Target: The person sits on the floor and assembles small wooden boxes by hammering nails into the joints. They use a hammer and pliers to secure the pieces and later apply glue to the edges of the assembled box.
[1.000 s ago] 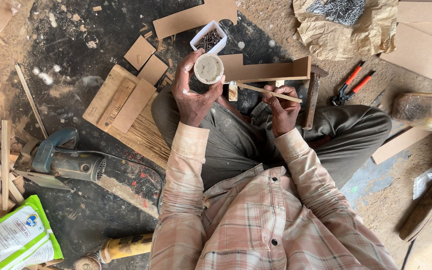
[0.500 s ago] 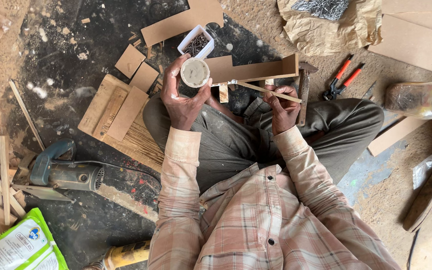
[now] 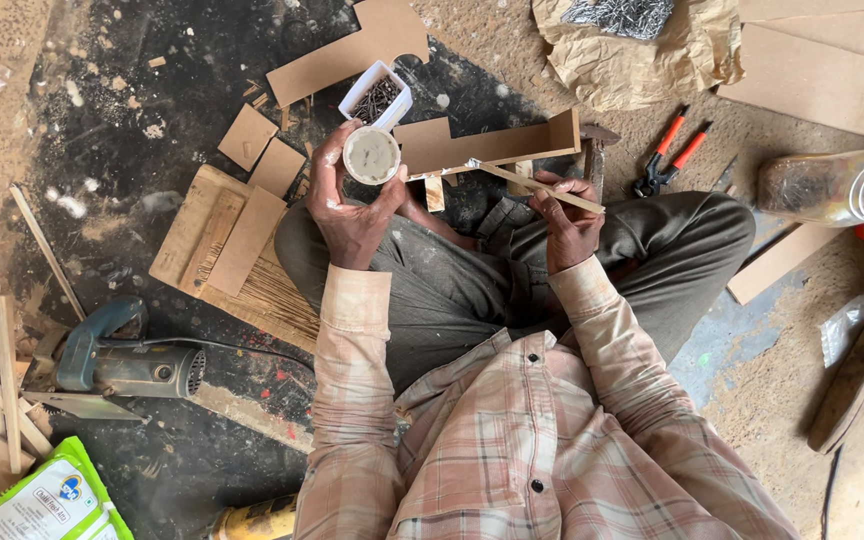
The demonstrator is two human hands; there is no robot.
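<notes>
Dusty workshop floor [image 3: 132, 80], dark and strewn with sawdust and board offcuts. Sitting cross-legged on it, in a plaid shirt. Left hand [image 3: 352, 205] closed around a small round tub [image 3: 371, 155] of pale paste, held upright over the left knee. Just beyond the tub, a white tray of nails [image 3: 376, 98]. Right of the tub, a long board frame [image 3: 492, 145] lying across the floor. Right hand [image 3: 567, 220] gripping a thin wooden stick [image 3: 537, 186], its far tip touching the frame, close to the tub. Farther right of the tub, orange-handled pliers [image 3: 672, 152] and a clear jar [image 3: 832, 187] on its side. Well below-left of the tub, a power saw [image 3: 117, 365].
</notes>
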